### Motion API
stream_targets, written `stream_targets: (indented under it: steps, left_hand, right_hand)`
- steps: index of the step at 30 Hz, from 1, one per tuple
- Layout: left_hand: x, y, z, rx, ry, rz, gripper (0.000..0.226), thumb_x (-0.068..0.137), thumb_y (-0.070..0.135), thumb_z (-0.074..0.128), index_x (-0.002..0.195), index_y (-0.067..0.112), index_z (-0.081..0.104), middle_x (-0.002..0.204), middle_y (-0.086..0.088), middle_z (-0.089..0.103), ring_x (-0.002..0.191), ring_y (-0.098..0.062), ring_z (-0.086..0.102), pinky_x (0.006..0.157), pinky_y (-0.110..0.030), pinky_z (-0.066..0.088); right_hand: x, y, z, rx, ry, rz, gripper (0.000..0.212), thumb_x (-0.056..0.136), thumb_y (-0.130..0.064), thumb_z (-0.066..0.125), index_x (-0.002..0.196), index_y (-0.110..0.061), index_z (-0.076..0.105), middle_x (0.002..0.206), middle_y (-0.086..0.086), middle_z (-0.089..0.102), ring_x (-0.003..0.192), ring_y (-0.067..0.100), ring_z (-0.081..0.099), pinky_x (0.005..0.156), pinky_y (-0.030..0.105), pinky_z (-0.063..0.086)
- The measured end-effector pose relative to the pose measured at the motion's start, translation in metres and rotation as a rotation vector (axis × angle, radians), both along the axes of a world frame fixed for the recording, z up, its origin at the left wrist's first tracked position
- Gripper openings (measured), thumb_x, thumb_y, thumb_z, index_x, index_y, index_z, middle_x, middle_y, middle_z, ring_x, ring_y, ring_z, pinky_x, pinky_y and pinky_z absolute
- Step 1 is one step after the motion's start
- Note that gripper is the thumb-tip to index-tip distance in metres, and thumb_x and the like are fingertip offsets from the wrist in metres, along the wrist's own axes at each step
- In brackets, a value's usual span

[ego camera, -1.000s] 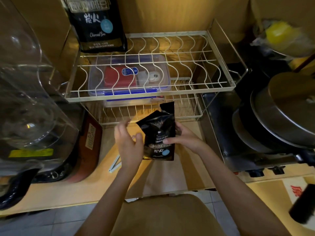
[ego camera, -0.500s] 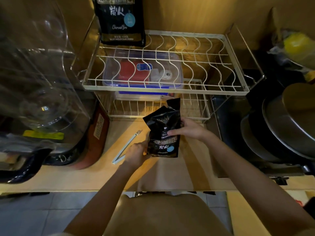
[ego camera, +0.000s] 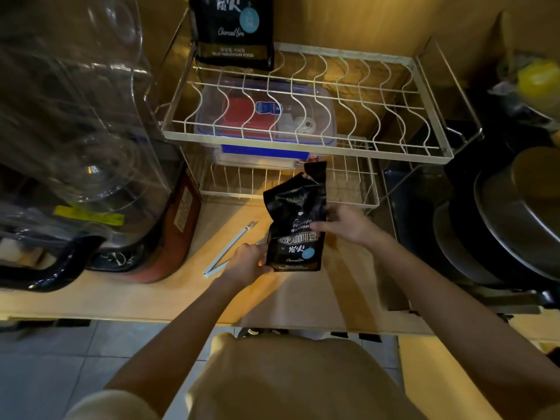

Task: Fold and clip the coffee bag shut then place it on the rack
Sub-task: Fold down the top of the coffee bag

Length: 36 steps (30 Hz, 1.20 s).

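currently both hands hold the coffee bag (ego camera: 295, 225) upright: left hand (ego camera: 248, 263) pinching its 7 o'clock corner, right hand (ego camera: 345, 225) gripping its side; flattening the crumpled top before folding seems wise.

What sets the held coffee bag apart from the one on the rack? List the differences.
The held bag is smaller; the rack bag is bigger. The held bag stands on the counter gripped by the left hand and right hand; the rack bag stands untouched on the rack. The held bag's top is crumpled; the rack bag's top is out of frame. Both are black with a blue dot.
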State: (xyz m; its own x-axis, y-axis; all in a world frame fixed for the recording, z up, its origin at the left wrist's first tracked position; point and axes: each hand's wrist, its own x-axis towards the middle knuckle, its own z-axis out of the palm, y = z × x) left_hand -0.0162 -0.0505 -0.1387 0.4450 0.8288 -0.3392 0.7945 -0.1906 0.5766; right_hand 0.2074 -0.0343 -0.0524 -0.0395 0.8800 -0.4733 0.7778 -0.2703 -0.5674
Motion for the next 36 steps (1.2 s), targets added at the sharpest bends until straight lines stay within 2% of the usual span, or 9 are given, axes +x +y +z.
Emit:
stream_targets:
  steps: [3,6,9,13,19,23,28,33,36]
  left_hand:
    - [0.000,-0.001,0.003,0.014,0.020,-0.007,0.028,0.076,0.019,0.069,0.097,0.004,0.059,0.094,-0.015,0.069,0.092,-0.032,0.061,0.080,-0.041,0.048]
    - [0.004,-0.004,0.006,0.025,0.058,-0.011,0.022,0.078,0.019,0.066,0.092,0.004,0.056,0.094,-0.017,0.067,0.093,-0.034,0.059,0.077,-0.040,0.046]
    - [0.009,-0.005,0.013,0.031,0.088,-0.032,0.022,0.080,0.019,0.064,0.093,0.004,0.055,0.098,-0.018,0.066,0.097,-0.035,0.057,0.078,-0.039,0.044]
    - [0.012,-0.006,0.018,0.031,0.106,-0.064,0.022,0.080,0.018,0.064,0.093,0.004,0.054,0.100,-0.020,0.065,0.099,-0.035,0.057,0.082,-0.041,0.046]
    - [0.012,-0.009,0.016,0.072,0.078,-0.073,0.019,0.080,0.019,0.064,0.089,0.006,0.054,0.093,-0.017,0.067,0.089,-0.032,0.061,0.075,-0.039,0.047]
    - [0.012,-0.008,0.015,0.085,0.088,-0.111,0.021,0.079,0.020,0.064,0.091,0.006,0.053,0.093,-0.018,0.067,0.090,-0.034,0.061,0.077,-0.042,0.050]
    - [0.006,-0.008,0.014,0.125,0.103,-0.149,0.024,0.082,0.018,0.061,0.100,0.006,0.052,0.093,-0.017,0.069,0.092,-0.034,0.061,0.081,-0.042,0.048]
    - [0.008,-0.009,0.016,0.139,0.169,-0.196,0.024,0.084,0.021,0.058,0.103,0.007,0.052,0.099,-0.016,0.069,0.095,-0.033,0.061,0.082,-0.043,0.047]
    - [0.011,-0.010,0.017,0.172,0.201,-0.237,0.026,0.086,0.022,0.055,0.107,0.007,0.050,0.101,-0.016,0.069,0.095,-0.033,0.062,0.084,-0.043,0.048]
  right_hand:
    - [-0.005,-0.004,0.021,0.125,-0.407,0.072,0.037,0.077,-0.045,0.064,0.085,-0.009,0.064,0.084,0.010,0.070,0.076,0.023,0.066,0.069,0.035,0.055]
    - [-0.028,-0.010,0.042,0.387,-0.337,0.319,0.020,0.089,-0.030,0.054,0.101,-0.016,0.063,0.098,0.005,0.070,0.087,0.020,0.065,0.076,0.036,0.054]
    - [-0.058,-0.012,0.045,0.541,-0.362,0.721,0.025,0.088,-0.012,0.052,0.111,-0.016,0.061,0.111,0.005,0.063,0.099,0.022,0.060,0.078,0.038,0.053]
    - [-0.080,-0.006,0.032,0.396,-0.738,1.076,0.022,0.084,-0.001,0.053,0.103,-0.007,0.062,0.110,0.008,0.060,0.089,0.027,0.063,0.063,0.035,0.048]
    - [-0.059,0.018,0.039,0.436,-0.847,1.159,0.015,0.086,-0.006,0.054,0.097,-0.009,0.064,0.113,0.008,0.061,0.098,0.027,0.061,0.066,0.038,0.054]
    - [-0.051,0.029,0.044,0.452,-0.726,1.168,0.017,0.089,-0.013,0.051,0.099,-0.008,0.063,0.107,0.008,0.063,0.101,0.026,0.059,0.076,0.036,0.051]
    - [-0.049,0.033,0.052,0.403,-0.560,0.951,0.025,0.091,-0.029,0.048,0.098,-0.013,0.065,0.106,0.003,0.066,0.098,0.023,0.060,0.074,0.033,0.043]
    - [-0.057,0.027,0.061,0.436,-0.669,1.035,0.023,0.090,-0.026,0.051,0.102,-0.012,0.064,0.106,0.004,0.066,0.098,0.024,0.061,0.073,0.034,0.046]
    - [-0.061,0.026,0.065,0.432,-0.797,1.097,0.019,0.084,-0.012,0.058,0.102,-0.010,0.063,0.103,0.006,0.067,0.096,0.027,0.063,0.072,0.035,0.050]
